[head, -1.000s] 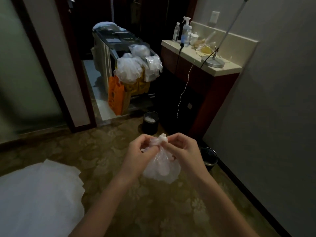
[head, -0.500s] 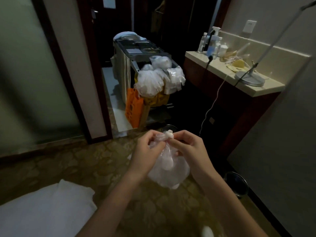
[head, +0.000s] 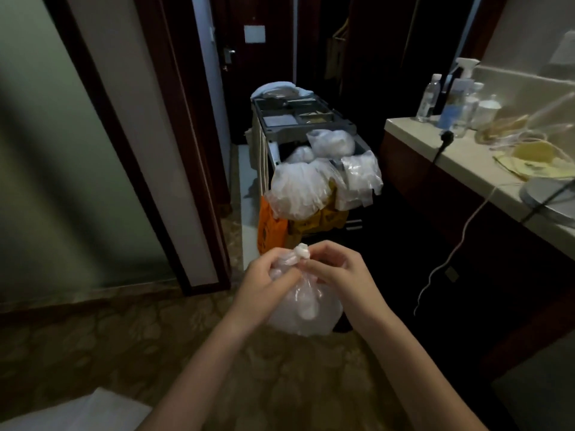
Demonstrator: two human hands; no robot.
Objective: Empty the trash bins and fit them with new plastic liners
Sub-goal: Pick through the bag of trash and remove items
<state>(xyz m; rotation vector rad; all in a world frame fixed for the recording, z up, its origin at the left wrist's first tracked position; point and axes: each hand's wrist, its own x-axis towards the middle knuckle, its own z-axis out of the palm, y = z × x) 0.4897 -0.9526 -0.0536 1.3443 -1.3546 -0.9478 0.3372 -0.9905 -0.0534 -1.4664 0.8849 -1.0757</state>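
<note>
A small clear plastic trash bag (head: 306,309) with white rubbish inside hangs in front of me at mid-frame. Its neck is twisted into a white knot (head: 302,252) at the top. My left hand (head: 264,286) grips the bag's neck from the left. From the right, my right hand (head: 345,276) pinches the neck just under the knot. No trash bin shows in this frame.
A housekeeping cart (head: 306,141) stands ahead in the doorway, piled with filled clear bags (head: 298,191) and an orange bag (head: 270,233). A counter (head: 466,163) with bottles and a white cable runs along the right. White bedding (head: 77,413) lies at lower left.
The view has advanced toward the cart and tilted up, so the two floor bins have dropped out of sight. Both hands still hold the bag's neck at the knot.
</note>
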